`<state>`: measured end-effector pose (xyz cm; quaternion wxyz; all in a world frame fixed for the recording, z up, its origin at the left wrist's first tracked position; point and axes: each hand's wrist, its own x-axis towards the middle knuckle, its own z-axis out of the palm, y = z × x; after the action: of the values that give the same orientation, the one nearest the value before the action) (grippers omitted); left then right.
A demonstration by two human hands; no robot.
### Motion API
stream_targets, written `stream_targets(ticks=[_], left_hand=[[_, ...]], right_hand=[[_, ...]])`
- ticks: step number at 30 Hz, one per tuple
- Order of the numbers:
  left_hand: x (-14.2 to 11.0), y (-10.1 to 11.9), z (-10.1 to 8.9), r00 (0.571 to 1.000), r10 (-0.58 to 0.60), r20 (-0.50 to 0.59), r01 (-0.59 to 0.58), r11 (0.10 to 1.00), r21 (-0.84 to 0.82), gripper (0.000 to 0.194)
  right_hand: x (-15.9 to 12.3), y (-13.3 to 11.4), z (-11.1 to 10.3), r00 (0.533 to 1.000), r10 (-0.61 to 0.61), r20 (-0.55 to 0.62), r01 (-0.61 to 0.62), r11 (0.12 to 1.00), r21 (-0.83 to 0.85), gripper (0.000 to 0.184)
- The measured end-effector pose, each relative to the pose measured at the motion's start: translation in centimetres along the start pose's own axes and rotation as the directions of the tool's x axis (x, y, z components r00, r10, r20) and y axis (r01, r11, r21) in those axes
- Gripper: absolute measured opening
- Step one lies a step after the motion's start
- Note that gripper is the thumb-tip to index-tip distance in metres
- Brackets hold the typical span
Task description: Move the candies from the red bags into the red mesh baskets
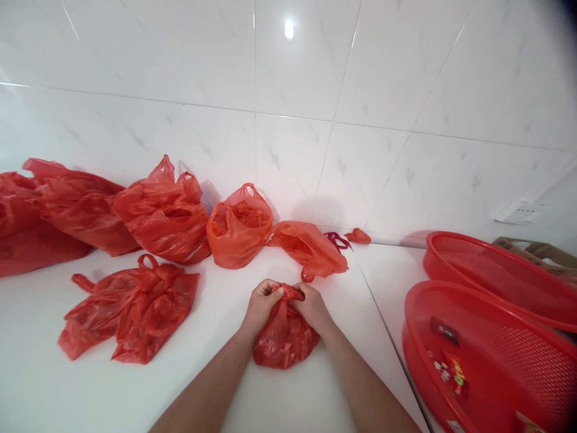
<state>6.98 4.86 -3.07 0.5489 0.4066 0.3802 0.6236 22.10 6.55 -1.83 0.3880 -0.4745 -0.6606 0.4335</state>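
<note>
Small red bag (pixel 285 337) crinkled, bulging, neck bunched between both hands' fingers (pixel 276 293).

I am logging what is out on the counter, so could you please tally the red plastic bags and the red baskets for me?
Red plastic bags: 7, namely the bag gripped at its top by the left hand and right hand, a flat pile, and five by the wall.
Red mesh baskets: 2 (near, far).
Total: 9
</note>
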Motion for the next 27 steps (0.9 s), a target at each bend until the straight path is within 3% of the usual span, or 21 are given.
stream_targets(ticks=[2,8,14,19,21,23,27], left_hand=[[-0.3,0.3,0.4,0.998,-0.006,0.065,0.007,1.000,-0.011,0.023],[-0.7,0.5,0.9,0.985,-0.026,0.173,0.016,0.998,0.064,0.017],[-0.7,0.2,0.8,0.976,-0.015,0.218,-0.022,0.986,0.165,0.013],[-0.8,0.4,1.1,0.982,-0.014,0.188,-0.026,0.978,0.209,0.012],[-0.9,0.5,1.2,0.985,-0.005,0.173,-0.036,0.971,0.236,0.011],[-0.9,0.6,1.1,0.987,0.011,0.160,-0.055,0.961,0.272,0.011],[-0.4,1.4,0.0,0.995,0.087,0.042,-0.095,0.959,0.268,0.014]], right_hand=[[0.1,0.4,0.1,0.998,0.013,-0.066,-0.017,0.998,-0.063,0.007],[0.5,0.9,-0.3,0.995,-0.018,-0.094,0.016,1.000,-0.022,0.025],[0.5,0.6,-1.8,0.998,0.048,0.033,-0.054,0.974,0.220,0.025],[0.4,1.4,-2.7,0.983,0.097,0.158,-0.166,0.838,0.520,0.028],[0.6,1.8,-2.8,0.990,0.115,0.085,-0.142,0.833,0.535,0.027],[0.9,2.1,-2.9,0.989,0.135,-0.062,-0.090,0.878,0.470,0.024],[1.1,2.5,-3.8,0.928,0.124,-0.351,-0.021,0.958,0.285,0.012]])
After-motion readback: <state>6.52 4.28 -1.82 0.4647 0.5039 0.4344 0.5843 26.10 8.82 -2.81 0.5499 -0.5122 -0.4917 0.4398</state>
